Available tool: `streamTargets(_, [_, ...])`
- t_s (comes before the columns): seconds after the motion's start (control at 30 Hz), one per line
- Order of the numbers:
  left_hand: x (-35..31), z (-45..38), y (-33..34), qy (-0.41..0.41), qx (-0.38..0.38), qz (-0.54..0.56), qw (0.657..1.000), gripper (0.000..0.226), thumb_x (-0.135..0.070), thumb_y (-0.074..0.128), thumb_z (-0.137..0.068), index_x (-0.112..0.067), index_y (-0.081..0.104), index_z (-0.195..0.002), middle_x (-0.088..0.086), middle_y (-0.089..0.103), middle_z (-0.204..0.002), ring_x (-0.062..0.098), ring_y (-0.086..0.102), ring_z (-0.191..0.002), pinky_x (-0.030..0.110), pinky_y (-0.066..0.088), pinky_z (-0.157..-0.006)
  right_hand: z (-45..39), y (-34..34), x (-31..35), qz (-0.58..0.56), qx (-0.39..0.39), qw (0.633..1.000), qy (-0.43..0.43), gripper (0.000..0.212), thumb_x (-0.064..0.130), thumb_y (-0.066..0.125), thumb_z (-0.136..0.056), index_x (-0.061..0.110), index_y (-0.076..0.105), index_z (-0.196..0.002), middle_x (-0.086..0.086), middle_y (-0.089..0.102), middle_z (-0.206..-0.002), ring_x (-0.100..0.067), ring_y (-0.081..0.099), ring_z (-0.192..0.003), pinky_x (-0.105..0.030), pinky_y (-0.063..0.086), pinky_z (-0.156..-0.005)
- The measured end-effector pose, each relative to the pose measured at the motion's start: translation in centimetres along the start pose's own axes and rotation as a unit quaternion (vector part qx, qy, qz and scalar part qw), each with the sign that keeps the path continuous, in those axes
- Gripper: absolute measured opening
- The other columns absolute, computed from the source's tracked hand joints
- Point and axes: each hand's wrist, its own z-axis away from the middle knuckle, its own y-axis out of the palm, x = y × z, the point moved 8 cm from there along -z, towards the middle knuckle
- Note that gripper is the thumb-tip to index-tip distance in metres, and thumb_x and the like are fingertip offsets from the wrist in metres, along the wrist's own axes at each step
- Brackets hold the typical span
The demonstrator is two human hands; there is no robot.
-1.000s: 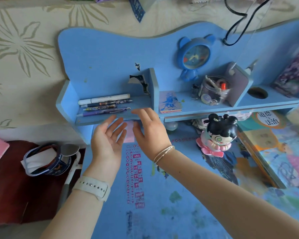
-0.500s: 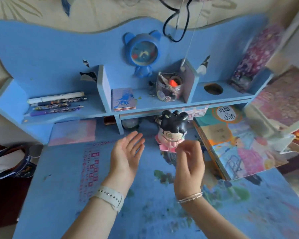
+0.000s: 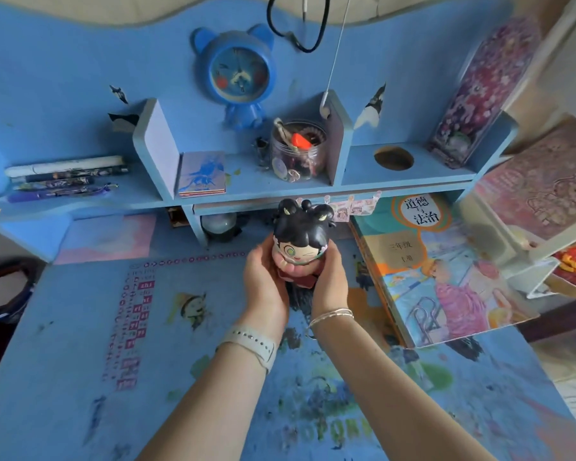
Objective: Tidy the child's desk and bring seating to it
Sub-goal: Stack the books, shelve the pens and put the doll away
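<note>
Black-haired doll (image 3: 300, 239) cupped between left hand (image 3: 264, 283) and right hand (image 3: 330, 280), arms outstretched.

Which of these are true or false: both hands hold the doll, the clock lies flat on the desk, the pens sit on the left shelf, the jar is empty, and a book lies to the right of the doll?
1. Both hands hold the doll. True: the left hand and right hand cup the doll from either side.
2. The clock lies flat on the desk. False: the blue clock stands against the back panel above the shelf.
3. The pens sit on the left shelf. True: the pens lie in a row there.
4. The jar is empty. False: the clear jar holds small items, one of them orange.
5. A book lies to the right of the doll. True: the picture book lies on the desk there.
</note>
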Motion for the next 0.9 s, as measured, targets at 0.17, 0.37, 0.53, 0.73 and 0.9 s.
streamTargets(0.17, [-0.1,2.1,-0.1,-0.001,-0.011,0.014,1.0,0.037,-0.024,0.034,-0.099,-0.009,0.063,-0.081,0.001,0.071,-0.058,0.008,0.068,-0.051,0.013,0.048,-0.043,1.4,-0.5,0.1,-0.007,-0.003,1.0,0.021,0.032,0.029,0.036,-0.096,0.023,0.067,-0.088,-0.002,0.068,-0.061,-0.015,0.064,-0.054,-0.021,0.053,-0.046])
streamTargets(0.37, [-2.2,8.0,0.0,0.014,-0.02,-0.017,1.0,0.037,-0.019,0.03,-0.099,-0.012,0.061,-0.081,-0.004,0.069,-0.054,0.007,0.065,-0.052,0.009,0.044,-0.042,6.6,-0.8,2.5,-0.014,-0.003,0.999,0.031,0.035,0.024,0.036,-0.095,0.014,0.069,-0.09,0.0,0.069,-0.053,-0.015,0.064,-0.044,-0.027,0.053,-0.048])
streamTargets(0.53, [-7.5,16.8,4.2,0.005,0.017,-0.018,1.0,0.035,-0.017,0.032,-0.099,-0.011,0.063,-0.084,-0.003,0.072,-0.06,0.009,0.068,-0.062,0.022,0.045,-0.065,14.7,-0.3,9.6,-0.083,-0.017,0.996,0.017,0.032,0.024,0.038,-0.091,0.009,0.066,-0.088,-0.007,0.071,-0.058,-0.021,0.066,-0.05,-0.028,0.05,-0.051])
streamTargets(0.73, [-14.4,28.2,10.1,-0.003,0.04,-0.07,0.997,0.027,-0.014,0.045,-0.092,-0.007,0.063,-0.073,0.005,0.067,-0.053,0.015,0.065,-0.047,0.016,0.047,-0.04,25.3,-0.2,18.3,-0.157,-0.047,0.986,0.002,0.041,0.025,0.032,-0.092,0.001,0.065,-0.084,-0.012,0.069,-0.059,-0.025,0.062,-0.048,-0.025,0.044,-0.049])
streamTargets(0.9, [-17.8,38.2,14.5,-0.022,0.088,-0.095,0.991,0.036,-0.015,0.033,-0.097,-0.008,0.058,-0.072,0.003,0.064,-0.043,0.015,0.063,-0.04,0.017,0.044,-0.033,34.2,-2.2,25.1,-0.149,-0.103,0.983,-0.021,0.035,0.022,0.037,-0.094,0.001,0.065,-0.096,-0.012,0.068,-0.073,-0.025,0.064,-0.062,-0.029,0.049,-0.055])
